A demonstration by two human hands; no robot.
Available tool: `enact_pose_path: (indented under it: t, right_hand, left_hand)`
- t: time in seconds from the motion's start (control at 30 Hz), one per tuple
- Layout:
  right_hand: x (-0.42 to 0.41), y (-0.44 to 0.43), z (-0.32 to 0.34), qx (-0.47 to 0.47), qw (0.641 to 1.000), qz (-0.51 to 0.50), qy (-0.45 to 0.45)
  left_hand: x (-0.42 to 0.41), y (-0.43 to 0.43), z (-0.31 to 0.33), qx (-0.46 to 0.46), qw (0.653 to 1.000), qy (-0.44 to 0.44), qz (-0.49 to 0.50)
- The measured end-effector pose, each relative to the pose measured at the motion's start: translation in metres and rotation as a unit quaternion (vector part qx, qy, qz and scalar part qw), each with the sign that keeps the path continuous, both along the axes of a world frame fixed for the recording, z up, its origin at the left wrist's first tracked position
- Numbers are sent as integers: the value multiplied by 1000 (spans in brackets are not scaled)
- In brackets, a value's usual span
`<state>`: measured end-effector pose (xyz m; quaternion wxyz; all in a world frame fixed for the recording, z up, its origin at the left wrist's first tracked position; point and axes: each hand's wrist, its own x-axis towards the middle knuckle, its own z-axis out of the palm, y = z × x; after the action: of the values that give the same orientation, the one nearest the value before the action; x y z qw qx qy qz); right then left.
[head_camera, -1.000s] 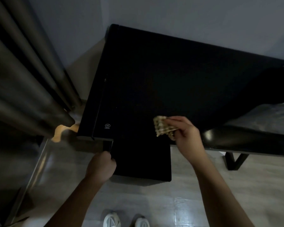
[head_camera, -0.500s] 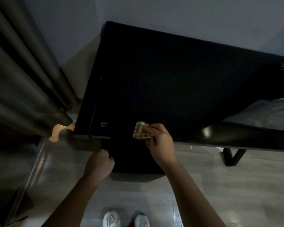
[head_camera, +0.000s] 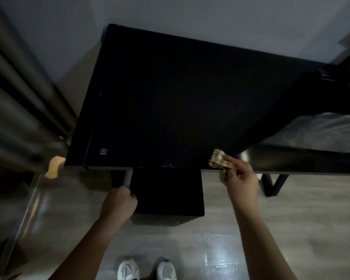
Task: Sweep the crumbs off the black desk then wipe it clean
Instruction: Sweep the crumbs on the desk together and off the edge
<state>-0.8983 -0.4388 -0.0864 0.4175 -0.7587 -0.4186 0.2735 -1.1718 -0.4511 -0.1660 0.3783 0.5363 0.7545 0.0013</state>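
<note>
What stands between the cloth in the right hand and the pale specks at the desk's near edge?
Nothing visible. The right hand holds the cloth at the near edge of the desk; only bare black top lies between it and the specks.

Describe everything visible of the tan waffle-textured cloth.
The tan waffle-textured cloth is woven-looking fabric with a grid of raised squares, bunched into a wad. The right hand pinches it, a bit hanging below the fingers. It is at the front edge of the black desk; contact is unclear. The left hand, gripping a black bin, is apart from it.
</note>
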Motion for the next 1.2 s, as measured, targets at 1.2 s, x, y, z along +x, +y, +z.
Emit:
enact_pose_path:
  t: [1.2]
  right_hand:
    - [-193, 125, -14, 52, 954, 295, -30]
  left_hand:
    - [-101, -12, -9, 54, 991, -58, 104]
